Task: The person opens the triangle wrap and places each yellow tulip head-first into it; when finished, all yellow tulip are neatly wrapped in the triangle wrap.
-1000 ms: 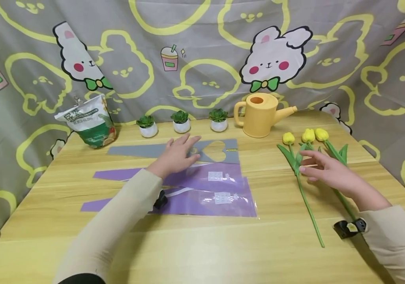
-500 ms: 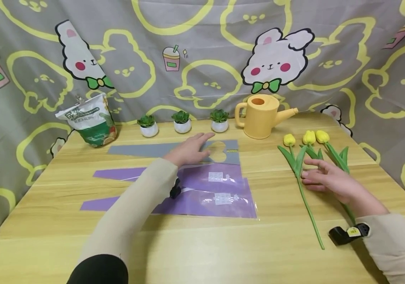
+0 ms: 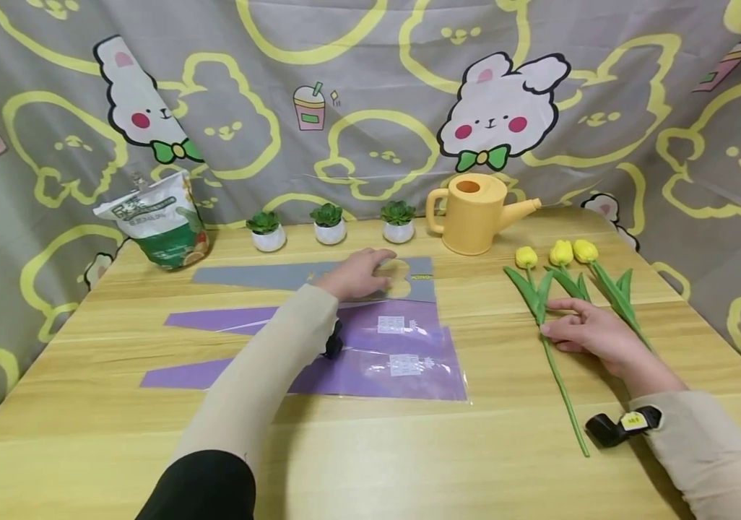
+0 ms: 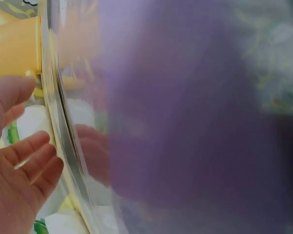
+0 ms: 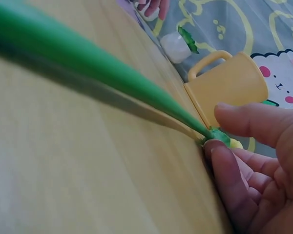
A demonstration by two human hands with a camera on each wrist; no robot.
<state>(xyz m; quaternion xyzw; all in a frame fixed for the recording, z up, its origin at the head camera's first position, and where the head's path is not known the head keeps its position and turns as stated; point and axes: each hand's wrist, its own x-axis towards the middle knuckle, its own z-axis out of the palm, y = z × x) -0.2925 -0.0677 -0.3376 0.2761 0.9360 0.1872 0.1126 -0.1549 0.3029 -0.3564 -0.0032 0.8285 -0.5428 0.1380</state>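
My left hand [image 3: 359, 275] is over the grey flower-wrapping sleeve [image 3: 247, 276], near its heart-shaped window, fingers extended. In the left wrist view its fingers [image 4: 31, 156] are spread with nothing between them; whether they touch the sleeve I cannot tell. My right hand [image 3: 594, 334] is at the stem of the leftmost yellow tulip [image 3: 562, 390], just below its leaves. From the right wrist, a fingertip meets the green stem [image 5: 136, 90] while the thumb stands apart from it. Two more tulips, a middle one [image 3: 561, 253] and a right one [image 3: 585, 251], lie beside and partly behind this hand.
Two purple sleeves [image 3: 403, 318] [image 3: 344, 379] lie nearer on the wooden table [image 3: 409, 462]. Several items line the back: a snack bag [image 3: 165, 224], small potted succulents [image 3: 329, 225] and a yellow watering can [image 3: 474, 217]. A patterned curtain [image 3: 370, 65] hangs behind.
My left hand has slid right over the grey sleeve, toward its heart window. My right hand has come slightly down and left to the leftmost tulip's stem.
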